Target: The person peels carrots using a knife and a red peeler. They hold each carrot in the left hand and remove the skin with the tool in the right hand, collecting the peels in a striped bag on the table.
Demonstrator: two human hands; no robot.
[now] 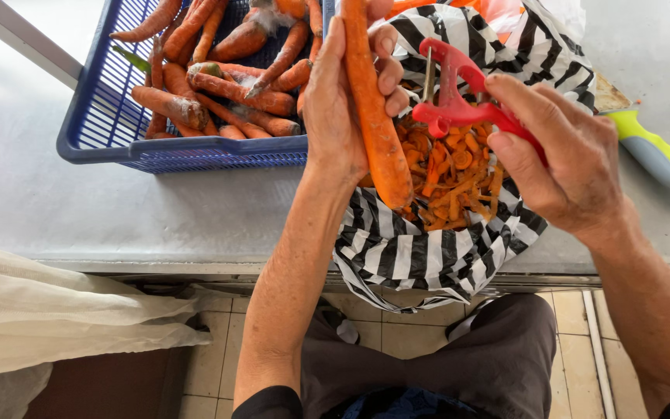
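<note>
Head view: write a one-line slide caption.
Left hand holds a carrot, right hand a red peeler, over a striped bag of peelings.

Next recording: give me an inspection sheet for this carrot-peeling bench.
Surface: grey worktop, bare patches visible.
Job's things: long carrot held over a black-and-white striped bag holding orange peelings; red peeler.
Clutter: blue basket of unpeeled carrots; green-and-grey handle at right.
Hands: left hand grips the carrot; right hand grips the peeler.
Cables: nothing seen.
Surroundings: tiled floor, pale plastic sheet lower left, person's dark trousers.
</note>
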